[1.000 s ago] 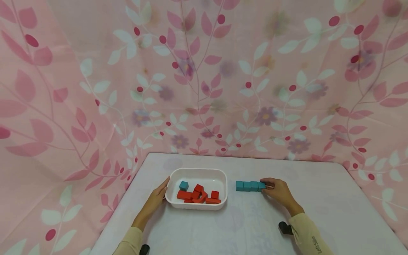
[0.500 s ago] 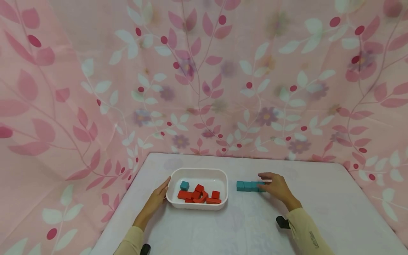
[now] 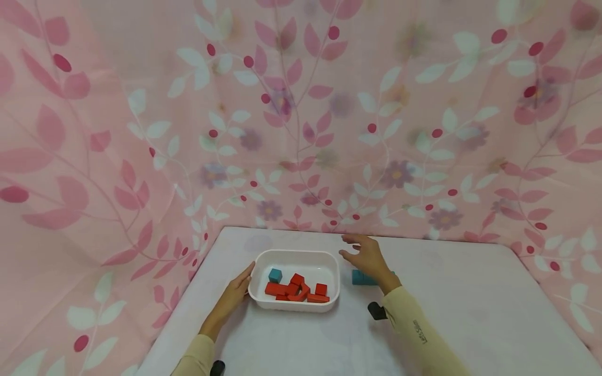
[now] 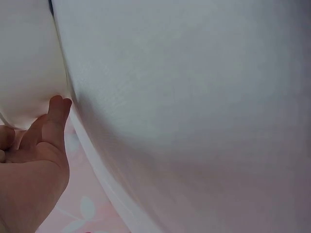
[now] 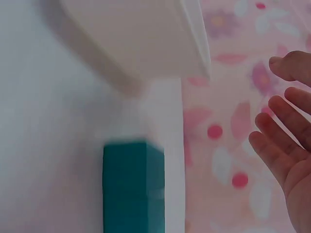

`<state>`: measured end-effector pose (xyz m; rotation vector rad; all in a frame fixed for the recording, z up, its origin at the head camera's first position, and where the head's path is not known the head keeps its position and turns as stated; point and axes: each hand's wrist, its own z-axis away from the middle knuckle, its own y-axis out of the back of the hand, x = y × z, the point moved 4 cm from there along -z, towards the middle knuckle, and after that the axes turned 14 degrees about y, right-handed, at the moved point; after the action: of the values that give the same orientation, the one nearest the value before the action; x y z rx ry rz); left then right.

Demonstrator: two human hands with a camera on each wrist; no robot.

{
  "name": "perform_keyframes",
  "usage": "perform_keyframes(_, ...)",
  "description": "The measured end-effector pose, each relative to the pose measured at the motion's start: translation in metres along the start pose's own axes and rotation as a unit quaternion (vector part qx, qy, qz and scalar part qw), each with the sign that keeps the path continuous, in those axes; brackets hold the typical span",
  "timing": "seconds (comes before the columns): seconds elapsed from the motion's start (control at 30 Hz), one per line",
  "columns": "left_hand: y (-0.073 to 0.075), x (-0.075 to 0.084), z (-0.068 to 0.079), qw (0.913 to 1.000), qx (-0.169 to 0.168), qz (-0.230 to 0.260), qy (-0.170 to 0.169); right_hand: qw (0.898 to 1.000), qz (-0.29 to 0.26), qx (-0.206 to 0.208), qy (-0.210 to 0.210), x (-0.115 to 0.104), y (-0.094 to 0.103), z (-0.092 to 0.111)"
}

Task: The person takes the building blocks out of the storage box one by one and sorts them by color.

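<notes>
A white tray (image 3: 293, 307) stands on the table, with my left hand (image 3: 236, 291) resting against its left side. Seen from the left wrist, the fingers (image 4: 57, 114) of that hand lie extended along the tray's outer wall. Inside the tray are several red blocks (image 3: 276, 289) and one teal cube (image 3: 275, 275). My right hand (image 3: 369, 257) is raised to the right of the tray, fingers spread and holding nothing. Below and behind its wrist lies a row of teal cubes (image 3: 361, 278), partly hidden by the forearm in the head view but showing in the right wrist view.
White cloth covers the table (image 3: 470, 292). A pink floral curtain (image 3: 301, 130) hangs behind and at the sides. A black piece (image 3: 377, 310) projects beside the right sleeve, and another (image 3: 217, 367) beside the left.
My right hand has let go of the right end of the teal row, risen, and moved left toward the tray. The left hand has stayed against the tray.
</notes>
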<state>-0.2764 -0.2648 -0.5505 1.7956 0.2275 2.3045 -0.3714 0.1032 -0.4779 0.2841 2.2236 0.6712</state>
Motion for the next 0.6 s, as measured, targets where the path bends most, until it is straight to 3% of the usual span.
perform_keyframes(0.23,-0.003,0.000,-0.002,0.9998,-0.008,0.012,-0.009,0.998,-0.032,-0.040,0.020,-0.025,-0.055,-0.019)
perform_keyframes(0.6,0.001,0.000,0.000,0.9997,-0.013,0.022,-0.004,0.989,-0.080,-0.120,-0.014,-0.048,-0.120,-0.026)
